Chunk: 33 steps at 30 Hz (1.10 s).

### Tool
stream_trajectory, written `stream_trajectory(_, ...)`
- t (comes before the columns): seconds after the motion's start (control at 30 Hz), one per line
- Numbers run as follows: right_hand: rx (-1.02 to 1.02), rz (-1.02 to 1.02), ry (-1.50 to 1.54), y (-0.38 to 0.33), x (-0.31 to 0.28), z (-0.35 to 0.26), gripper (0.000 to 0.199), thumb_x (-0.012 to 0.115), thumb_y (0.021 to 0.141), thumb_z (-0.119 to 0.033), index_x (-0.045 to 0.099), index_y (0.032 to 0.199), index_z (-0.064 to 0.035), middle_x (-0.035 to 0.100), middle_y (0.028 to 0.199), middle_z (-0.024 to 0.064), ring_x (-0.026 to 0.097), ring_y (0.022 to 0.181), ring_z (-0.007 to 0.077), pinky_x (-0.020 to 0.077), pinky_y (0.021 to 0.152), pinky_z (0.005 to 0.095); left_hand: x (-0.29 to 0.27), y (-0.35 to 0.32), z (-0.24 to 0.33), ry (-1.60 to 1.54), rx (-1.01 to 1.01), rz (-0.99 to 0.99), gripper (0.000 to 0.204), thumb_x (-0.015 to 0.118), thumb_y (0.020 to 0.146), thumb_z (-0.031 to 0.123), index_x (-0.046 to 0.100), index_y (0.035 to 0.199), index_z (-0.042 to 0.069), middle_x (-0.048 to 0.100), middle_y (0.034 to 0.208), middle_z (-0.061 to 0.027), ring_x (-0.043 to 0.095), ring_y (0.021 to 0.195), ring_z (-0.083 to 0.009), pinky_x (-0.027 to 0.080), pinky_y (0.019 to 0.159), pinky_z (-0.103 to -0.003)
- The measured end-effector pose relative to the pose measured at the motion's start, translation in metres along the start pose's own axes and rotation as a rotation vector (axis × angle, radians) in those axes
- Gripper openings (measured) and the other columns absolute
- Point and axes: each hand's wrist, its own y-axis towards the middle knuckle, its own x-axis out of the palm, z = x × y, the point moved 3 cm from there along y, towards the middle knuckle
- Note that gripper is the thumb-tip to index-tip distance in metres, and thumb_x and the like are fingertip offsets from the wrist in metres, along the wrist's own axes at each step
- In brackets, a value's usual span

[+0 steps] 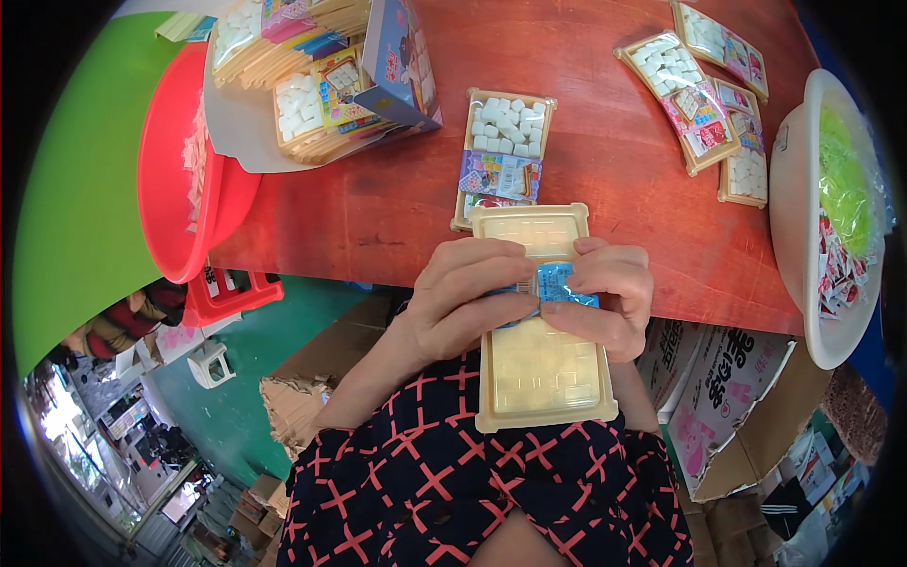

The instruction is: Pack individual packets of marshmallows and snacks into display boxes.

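Over the table's near edge I hold a cream plastic candy tray (546,373) with both hands, its ribbed, moulded underside apparently facing up. A blue printed paper sleeve (565,281) wraps its middle. My left hand (468,293) has its fingers bent over the sleeve from the left. From the right, my right hand (609,293) pinches the sleeve and the tray's edge, fingertips close to the left ones. Just beyond lies another tray (507,132) of white candy pieces with a purple sleeve, flat on the red-brown table (378,222).
At the far left stands an open carton (392,61) packed with similar trays, beside a red basin (170,189) of small paper pieces. Several filled trays (694,104) lie at the far right. A white basin (798,198) there holds green packets and small sachets. Cardboard boxes (723,397) stand below.
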Motion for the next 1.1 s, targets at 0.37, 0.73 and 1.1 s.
stream_trajectory(0.37,0.035,0.056,0.048,0.002,0.004,0.008,0.025,0.073,0.062,-0.014,0.061,0.083,-0.0095,0.054,0.082,0.0062,0.051,0.076,0.0212,0.0473,0.074,0.0391,0.019,-0.011,-0.013,-0.164,-0.178,0.198,0.065,0.075,0.067,0.010,0.038,0.120,0.002,0.040,0.125,-0.0254,0.051,0.106,-0.0360,0.046,0.085,-0.042)
stream_trajectory(0.73,-0.051,0.039,-0.138,0.011,-0.009,0.007,0.028,0.073,0.062,-0.014,0.061,0.086,-0.0078,0.057,0.076,0.0052,0.052,0.072,0.0218,0.0488,0.068,0.0369,0.020,-0.019,-0.017,-0.198,-0.195,0.285,0.039,0.071,0.072,0.004,0.045,0.101,0.003,0.043,0.118,-0.0199,0.050,0.107,-0.0300,0.044,0.084,-0.037)
stream_trajectory(1.1,0.005,0.126,0.008,0.006,-0.010,0.012,0.029,0.074,0.066,-0.010,0.051,0.083,-0.0050,0.060,0.072,0.0096,0.056,0.064,0.0222,0.0502,0.065,0.0386,0.017,-0.009,-0.016,-0.248,-0.190,0.271,0.022,0.068,0.069,-0.007,0.056,0.086,0.001,0.062,0.093,-0.0162,0.062,0.091,-0.0301,0.051,0.079,-0.037)
